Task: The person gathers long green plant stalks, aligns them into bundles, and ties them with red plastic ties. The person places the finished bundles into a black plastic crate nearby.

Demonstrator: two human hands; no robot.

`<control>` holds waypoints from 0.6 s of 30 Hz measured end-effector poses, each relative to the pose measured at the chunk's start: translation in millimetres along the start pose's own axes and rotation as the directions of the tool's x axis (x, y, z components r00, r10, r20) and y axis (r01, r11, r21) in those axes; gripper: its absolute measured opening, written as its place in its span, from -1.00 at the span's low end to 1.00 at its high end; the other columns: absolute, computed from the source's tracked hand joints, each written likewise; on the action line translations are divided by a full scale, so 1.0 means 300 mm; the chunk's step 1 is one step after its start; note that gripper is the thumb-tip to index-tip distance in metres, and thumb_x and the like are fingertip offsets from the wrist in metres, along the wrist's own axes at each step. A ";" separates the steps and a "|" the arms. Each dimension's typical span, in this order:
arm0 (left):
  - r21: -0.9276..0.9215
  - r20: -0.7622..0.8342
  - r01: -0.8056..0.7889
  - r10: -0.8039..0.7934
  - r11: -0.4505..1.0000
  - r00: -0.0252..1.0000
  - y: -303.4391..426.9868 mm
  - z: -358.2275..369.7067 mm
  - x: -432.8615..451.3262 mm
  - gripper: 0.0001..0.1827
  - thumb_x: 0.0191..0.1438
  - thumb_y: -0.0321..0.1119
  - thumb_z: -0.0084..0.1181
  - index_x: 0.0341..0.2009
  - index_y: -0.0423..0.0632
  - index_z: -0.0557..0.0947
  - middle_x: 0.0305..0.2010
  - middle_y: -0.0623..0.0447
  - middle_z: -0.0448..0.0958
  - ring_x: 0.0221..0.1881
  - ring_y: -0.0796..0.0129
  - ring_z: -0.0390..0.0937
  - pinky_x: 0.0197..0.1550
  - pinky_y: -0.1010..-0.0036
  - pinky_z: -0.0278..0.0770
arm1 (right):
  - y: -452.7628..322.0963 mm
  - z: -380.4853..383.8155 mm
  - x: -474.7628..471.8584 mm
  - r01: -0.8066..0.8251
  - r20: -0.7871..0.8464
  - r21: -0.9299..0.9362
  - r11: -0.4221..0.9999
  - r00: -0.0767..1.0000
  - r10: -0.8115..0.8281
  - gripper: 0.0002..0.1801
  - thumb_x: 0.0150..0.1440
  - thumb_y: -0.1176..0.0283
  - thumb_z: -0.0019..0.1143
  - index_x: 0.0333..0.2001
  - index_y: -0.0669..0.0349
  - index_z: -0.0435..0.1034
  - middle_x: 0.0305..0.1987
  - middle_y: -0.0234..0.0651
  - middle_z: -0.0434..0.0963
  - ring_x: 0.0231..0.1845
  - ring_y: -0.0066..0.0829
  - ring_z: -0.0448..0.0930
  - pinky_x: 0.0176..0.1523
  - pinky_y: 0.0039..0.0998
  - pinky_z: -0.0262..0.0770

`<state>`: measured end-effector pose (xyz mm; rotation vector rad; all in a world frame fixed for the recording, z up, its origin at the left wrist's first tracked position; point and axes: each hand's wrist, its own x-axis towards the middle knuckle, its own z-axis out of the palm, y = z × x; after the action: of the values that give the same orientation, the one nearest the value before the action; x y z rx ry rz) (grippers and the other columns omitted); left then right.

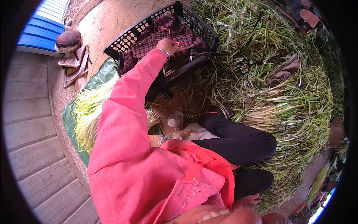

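Note:
My left hand (168, 47), with a metal bangle at the wrist, is over a dark red checked cloth (179, 35). Its fingers are curled around a thin orange string (165, 28), whose loose parts show on either side of the hand. The cloth lies in a black plastic crate (128, 37) with perforated walls. Close to the crate's near edge, a dark item with a zip (191, 58) is partly visible. My right hand is out of view. A pink sleeve (120, 120) covers my left arm and hides part of the ground below.
Pale trimmed stalks (89, 112) lie on a green sheet (69, 119). A clear bottle or jar (174, 119) stands near my folded legs. Long green-and-white stalks (288, 109) are heaped at the right, with a brown cloth (285, 68). A round cushion (68, 40) sits at upper left.

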<state>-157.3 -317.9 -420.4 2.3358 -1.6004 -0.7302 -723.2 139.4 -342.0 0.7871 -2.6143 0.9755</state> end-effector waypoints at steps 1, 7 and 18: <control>0.059 -0.024 -0.005 0.006 0.998 1.000 0.005 -0.007 -0.008 -0.57 -0.18 0.07 0.25 -0.44 -0.06 0.66 -0.62 0.10 0.56 -0.56 0.45 0.54 -0.42 0.50 0.48 | 0.003 0.001 0.000 0.086 0.018 0.012 0.996 0.996 -0.086 -0.61 0.10 0.21 0.01 -0.19 0.36 0.40 -0.25 -0.02 0.50 -0.25 -0.15 0.51 -0.15 -0.28 0.41; 0.174 0.126 0.042 -0.065 0.984 0.990 0.030 -0.065 -0.046 -0.54 -0.20 0.14 0.23 -0.55 -0.05 0.65 -0.65 0.10 0.56 -0.52 0.41 0.56 -0.37 0.49 0.49 | 0.044 -0.001 -0.004 0.077 0.035 0.002 0.997 0.996 -0.077 -0.60 0.10 0.21 0.01 -0.18 0.36 0.40 -0.24 -0.01 0.50 -0.24 -0.15 0.51 -0.14 -0.28 0.41; 0.232 0.183 0.085 -0.129 0.969 0.975 -0.033 -0.111 -0.054 -0.57 -0.21 0.10 0.26 -0.58 -0.05 0.66 -0.58 0.11 0.58 -0.45 0.41 0.57 -0.31 0.48 0.51 | -0.033 0.011 -0.010 -0.030 0.009 0.009 1.000 1.000 0.030 -0.60 0.09 0.20 0.02 -0.18 0.36 0.41 -0.23 -0.01 0.51 -0.23 -0.15 0.52 -0.14 -0.28 0.41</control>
<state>-136.9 -302.5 -391.8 2.5980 -1.7279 -0.8712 -715.1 132.2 -340.3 0.7587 -2.6385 0.9955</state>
